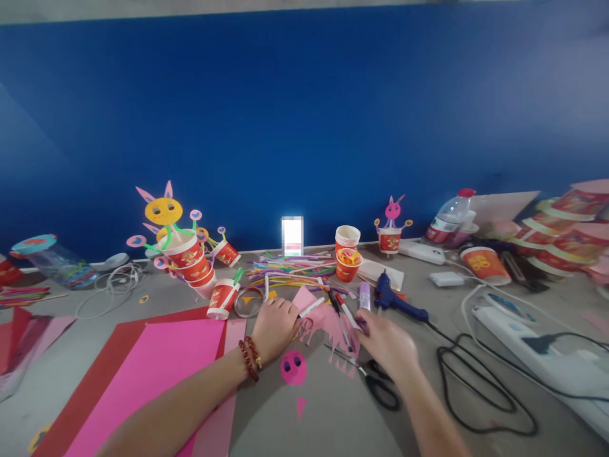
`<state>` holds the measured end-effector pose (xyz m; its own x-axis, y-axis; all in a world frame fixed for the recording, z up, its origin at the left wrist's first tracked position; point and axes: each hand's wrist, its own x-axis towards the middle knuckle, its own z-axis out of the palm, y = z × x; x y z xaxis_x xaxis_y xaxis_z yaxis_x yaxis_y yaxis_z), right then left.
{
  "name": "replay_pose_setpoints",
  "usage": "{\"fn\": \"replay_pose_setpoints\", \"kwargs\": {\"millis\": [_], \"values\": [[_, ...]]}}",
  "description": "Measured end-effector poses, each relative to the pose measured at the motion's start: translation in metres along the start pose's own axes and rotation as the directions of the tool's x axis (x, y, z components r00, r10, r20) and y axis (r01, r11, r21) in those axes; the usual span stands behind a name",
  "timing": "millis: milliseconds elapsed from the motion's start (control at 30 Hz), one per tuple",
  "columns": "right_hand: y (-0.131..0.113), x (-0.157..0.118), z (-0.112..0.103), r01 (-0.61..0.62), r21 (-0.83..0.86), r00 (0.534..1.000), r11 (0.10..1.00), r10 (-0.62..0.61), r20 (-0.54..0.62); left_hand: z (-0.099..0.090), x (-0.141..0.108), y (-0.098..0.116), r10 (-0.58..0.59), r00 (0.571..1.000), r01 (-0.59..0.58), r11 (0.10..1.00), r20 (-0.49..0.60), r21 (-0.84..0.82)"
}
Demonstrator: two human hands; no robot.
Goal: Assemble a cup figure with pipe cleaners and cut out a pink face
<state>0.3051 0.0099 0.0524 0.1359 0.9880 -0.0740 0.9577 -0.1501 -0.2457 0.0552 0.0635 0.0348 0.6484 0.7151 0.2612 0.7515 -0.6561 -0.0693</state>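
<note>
My left hand, with red bead bracelets at its wrist, has its fingers curled at the end of a slim white pen, over pink paper scraps. My right hand is closed around the lower end of a purple glue stick. Beside those fingers lie a red and white marker and a dark pen. Black-handled scissors rest partly under my right hand. Between my forearms, a pink paper circle with drawn eyes lies above a small pink triangle.
Pink and red sheets lie under my left forearm. Decorated paper cups stand at the back left. Coloured pipe cleaners spread behind my hands. A blue glue gun, its black cord and a power strip occupy the right.
</note>
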Motion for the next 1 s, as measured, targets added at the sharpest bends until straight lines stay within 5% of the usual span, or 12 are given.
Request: {"fn": "replay_pose_setpoints", "kwargs": {"millis": [300, 400, 500, 567, 633, 767, 933, 1000], "values": [[-0.004, 0.003, -0.002, -0.143, -0.034, 0.989, 0.989, 0.144, 0.029, -0.004, -0.007, -0.005, 0.041, 0.999, -0.041, 0.999, -0.022, -0.008], [0.001, 0.004, 0.0, -0.156, 0.035, 0.983, 0.987, 0.158, -0.089, -0.007, -0.012, -0.008, 0.037, 0.997, -0.039, 0.999, -0.072, -0.024], [-0.001, 0.001, 0.007, 0.053, 0.241, 0.969, 0.969, 0.008, -0.248, -0.012, -0.017, -0.01, 0.04, 0.987, -0.046, 0.998, -0.155, -0.036], [-0.009, -0.003, 0.014, 0.289, 0.428, 0.948, 0.857, -0.192, -0.254, -0.016, -0.02, -0.011, 0.08, 0.973, -0.089, 0.996, -0.215, -0.032], [-0.021, -0.009, 0.021, 0.383, 0.593, 0.92, 0.708, -0.347, -0.18, -0.019, -0.023, -0.012, 0.165, 0.954, -0.181, 0.983, -0.251, -0.043], [-0.036, -0.017, 0.027, 0.284, 0.796, 0.901, 0.534, -0.434, -0.03, -0.021, -0.028, -0.016, 0.272, 0.93, -0.305, 0.947, -0.246, -0.105], [-0.047, -0.025, 0.029, 0.068, 0.989, 0.889, 0.133, -0.457, 0.0, -0.021, -0.042, -0.012, 0.186, 0.954, -0.229, 0.958, -0.237, -0.171], [-0.057, -0.03, 0.03, 0.03, 0.994, 0.895, 0.102, -0.446, 0.019, -0.025, -0.048, -0.006, 0.184, 0.957, -0.229, 0.953, -0.225, -0.198]]}}
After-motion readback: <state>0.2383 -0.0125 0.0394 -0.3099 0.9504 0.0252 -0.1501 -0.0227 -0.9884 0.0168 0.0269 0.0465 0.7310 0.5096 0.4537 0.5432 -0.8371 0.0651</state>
